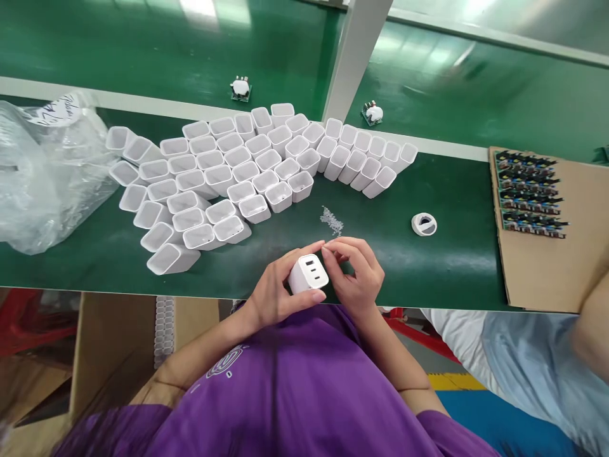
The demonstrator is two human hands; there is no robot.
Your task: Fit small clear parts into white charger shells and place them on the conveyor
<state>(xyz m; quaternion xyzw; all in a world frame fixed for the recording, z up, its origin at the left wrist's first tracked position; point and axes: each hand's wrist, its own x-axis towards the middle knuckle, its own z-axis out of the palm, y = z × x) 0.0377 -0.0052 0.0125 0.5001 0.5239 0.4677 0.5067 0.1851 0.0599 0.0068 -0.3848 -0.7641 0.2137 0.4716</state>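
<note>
My left hand [273, 293] is wrapped around a white charger housing [304, 274], whose face with port slots is turned up toward me. Close to the housing's right top edge, my right hand [354, 273] has thumb and index finger pinched together. Whatever sits between those fingertips is too small to make out. Just beyond my hands lies a small pile of tiny clear pieces [332, 221] on the green table. Many open white housings [219, 178] stand in packed rows to the far left and centre.
A roll of white tape [424, 224] lies to the right. Small circuit boards [530, 193] line up on cardboard [547, 266] beside a co-worker's arm. At left is a clear plastic bag [47, 171]. Two loose boards [240, 89] lie behind, near a metal post [354, 60].
</note>
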